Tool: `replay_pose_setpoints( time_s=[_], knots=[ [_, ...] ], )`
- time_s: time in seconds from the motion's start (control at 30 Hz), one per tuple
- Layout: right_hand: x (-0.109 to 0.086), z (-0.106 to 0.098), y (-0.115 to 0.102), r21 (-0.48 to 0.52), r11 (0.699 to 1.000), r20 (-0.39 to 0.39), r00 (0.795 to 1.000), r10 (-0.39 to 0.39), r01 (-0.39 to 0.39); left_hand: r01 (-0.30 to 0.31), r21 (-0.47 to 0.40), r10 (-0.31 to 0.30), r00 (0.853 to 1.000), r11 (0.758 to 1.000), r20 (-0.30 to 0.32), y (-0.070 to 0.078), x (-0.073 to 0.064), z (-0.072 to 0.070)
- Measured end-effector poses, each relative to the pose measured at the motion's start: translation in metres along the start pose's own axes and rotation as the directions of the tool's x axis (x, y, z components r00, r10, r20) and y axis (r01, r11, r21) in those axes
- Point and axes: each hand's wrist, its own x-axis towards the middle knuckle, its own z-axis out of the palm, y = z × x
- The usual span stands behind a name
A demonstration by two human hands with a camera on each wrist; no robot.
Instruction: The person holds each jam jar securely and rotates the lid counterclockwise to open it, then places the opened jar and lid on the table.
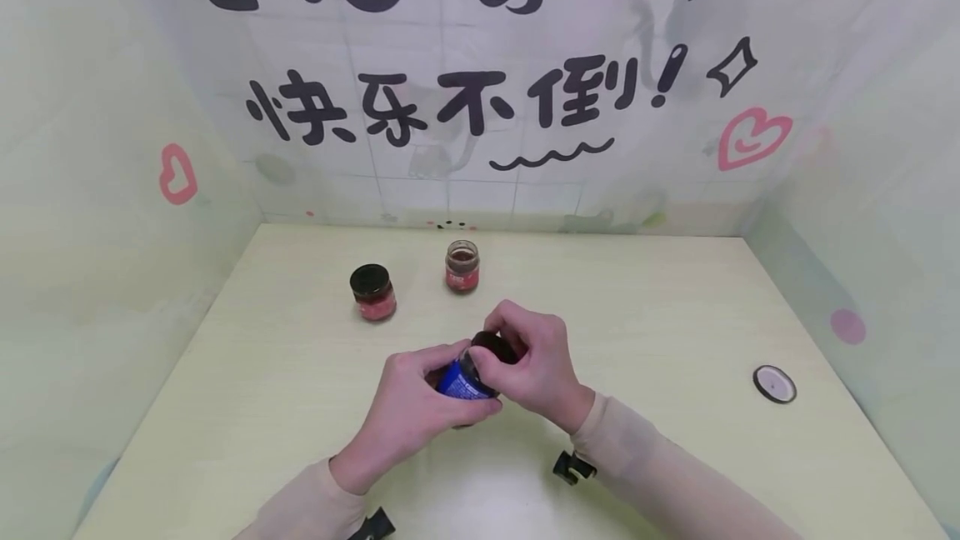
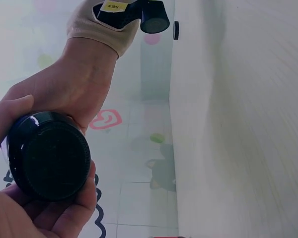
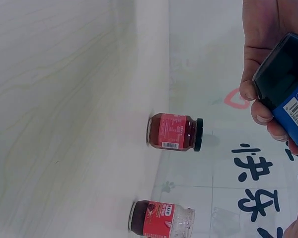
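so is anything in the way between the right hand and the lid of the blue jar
Nothing visible: the right hand grips the dark lid directly, while the left hand holds the blue-labelled jar. The capped red jar and open red jar stand farther back.

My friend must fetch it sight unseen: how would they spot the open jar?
Below the lettered backdrop, find the far end of the pale table. The open jar stands there, right of another red-labelled jar in the head view. Its glass mouth is bare; that neighbour wears a black lid.
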Motion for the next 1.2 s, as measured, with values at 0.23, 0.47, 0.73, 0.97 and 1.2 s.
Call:
replay_pose_setpoints(
  time_s=[0.23, 0.47, 0.73, 0.97, 1.2],
  knots=[
    [-0.006, -0.002, 0.0, 0.01, 1.0, 0.045, 0.999, 0.025, -0.026, 0.028, 0.009, -0.028, 1.0, 1.0, -0.001, -0.002, -0.003, 0.001],
    [-0.01, -0.004, 0.0, -0.006, 1.0, 0.092, 0.995, 0.031, -0.03, 0.021, 0.035, -0.021, 1.0, 0.999, -0.002, -0.005, -0.005, 0.002],
    [-0.009, -0.007, 0.0, -0.01, 1.0, 0.133, 0.991, 0.008, -0.007, 0.019, 0.063, -0.017, 1.0, 0.998, -0.026, -0.006, -0.006, 0.002],
    [-0.009, -0.011, -0.002, -0.112, 0.993, 0.179, 0.982, 0.055, -0.036, 0.003, 0.091, 0.002, 0.999, 0.996, -0.048, -0.005, -0.005, 0.002],
    [-0.003, -0.017, -0.01, -0.298, 0.951, 0.199, 0.97, 0.142, -0.078, -0.015, 0.139, 0.026, 0.997, 0.99, -0.074, -0.006, -0.004, 0.004]
  ],
)
